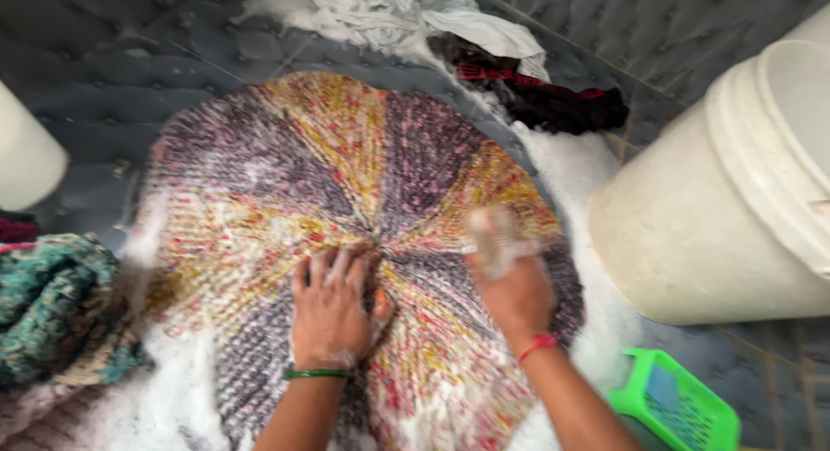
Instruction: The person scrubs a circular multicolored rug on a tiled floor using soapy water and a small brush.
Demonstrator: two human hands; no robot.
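A round woven mat [285,166] in purple, yellow, pink and white wedges lies flat on the wet tiled floor, covered in soap foam. My left hand [333,308] presses flat on the mat near its centre, fingers spread and soapy, a green bangle on the wrist. My right hand [510,274] is blurred with motion; it grips a small pale scrubbing brush [493,235] against the mat's right side. A red thread circles that wrist.
A large cream plastic bucket [735,209] stands at the right. A green plastic scrubber [679,408] lies at the bottom right. White [389,10] and dark red clothes [536,92] are heaped behind the mat. A teal knitted cloth [52,313] lies at the left.
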